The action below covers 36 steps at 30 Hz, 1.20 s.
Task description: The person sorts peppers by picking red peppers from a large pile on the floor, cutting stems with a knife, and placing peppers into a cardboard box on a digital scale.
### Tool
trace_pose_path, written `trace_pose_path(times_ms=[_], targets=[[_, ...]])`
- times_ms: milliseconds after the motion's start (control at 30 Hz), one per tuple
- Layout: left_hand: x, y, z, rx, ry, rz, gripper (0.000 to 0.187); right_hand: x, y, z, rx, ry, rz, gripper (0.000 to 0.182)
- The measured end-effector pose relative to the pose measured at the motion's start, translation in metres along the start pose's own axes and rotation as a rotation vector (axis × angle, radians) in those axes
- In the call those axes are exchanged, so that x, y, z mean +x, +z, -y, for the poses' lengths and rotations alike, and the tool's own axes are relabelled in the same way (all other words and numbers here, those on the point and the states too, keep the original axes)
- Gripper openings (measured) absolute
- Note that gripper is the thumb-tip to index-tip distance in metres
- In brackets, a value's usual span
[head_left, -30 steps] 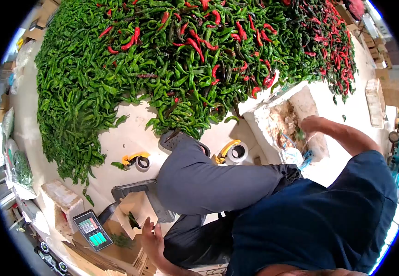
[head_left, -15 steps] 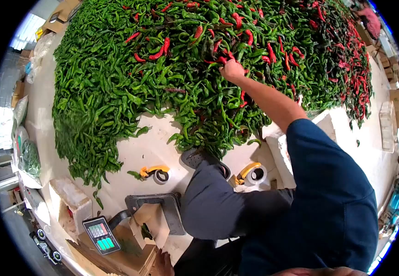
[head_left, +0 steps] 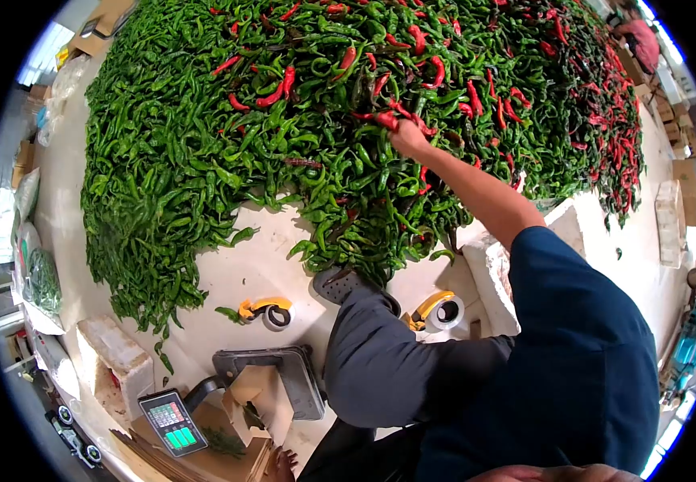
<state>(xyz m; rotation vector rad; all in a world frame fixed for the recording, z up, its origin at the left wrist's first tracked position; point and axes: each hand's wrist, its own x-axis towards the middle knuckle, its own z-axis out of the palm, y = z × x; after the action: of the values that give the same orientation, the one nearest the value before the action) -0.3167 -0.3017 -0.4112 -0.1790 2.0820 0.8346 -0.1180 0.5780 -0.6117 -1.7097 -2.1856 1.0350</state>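
My right hand [head_left: 409, 139] reaches into the front of a big heap of green chili peppers [head_left: 171, 161]. Its fingers are closed round red chili peppers [head_left: 386, 120], whose ends stick out past the fingertips. More red chili peppers [head_left: 276, 92] lie scattered on the heap around it. Down at the bottom edge, my left hand [head_left: 285, 463] is only partly in view, beside an open cardboard box [head_left: 264, 394]. Its fingers look apart, and I see nothing in them. The box stands on the platform of a scale [head_left: 304, 377] with some green inside.
Two tape dispensers [head_left: 266, 312] [head_left: 436, 311] lie on the pale floor. The scale's display [head_left: 173, 422] and a foam box [head_left: 115, 361] are at lower left. Another foam box [head_left: 492, 273] stands by my right arm. A person in red [head_left: 641, 44] is at far upper right.
My right hand has drawn slightly back toward me, now with red chili peppers showing in its fingers. My left hand's fingers have spread beside the box. The view has shifted a little.
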Motion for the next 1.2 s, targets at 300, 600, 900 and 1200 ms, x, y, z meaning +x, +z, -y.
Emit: trace_pose_path(times_ms=[300,600,900,1200], targets=[[0.001,0.000,-0.005,-0.148,-0.047,0.003,0.050,-0.051,-0.060,0.011,-0.338,-0.070,-0.177,0.025],[-0.005,0.004,-0.010,-0.117,-0.062,-0.021,0.050,-0.024,-0.065,-0.009,-0.596,-0.088,0.041,0.037],[0.008,-0.001,0.006,-0.190,-0.131,-0.023,0.049,-0.034,-0.086,0.024,-0.814,-0.431,0.023,0.036],[0.029,-0.012,0.049,-0.217,-0.057,-0.102,0.038,0.035,-0.049,0.033,-1.033,-0.402,0.160,0.017]])
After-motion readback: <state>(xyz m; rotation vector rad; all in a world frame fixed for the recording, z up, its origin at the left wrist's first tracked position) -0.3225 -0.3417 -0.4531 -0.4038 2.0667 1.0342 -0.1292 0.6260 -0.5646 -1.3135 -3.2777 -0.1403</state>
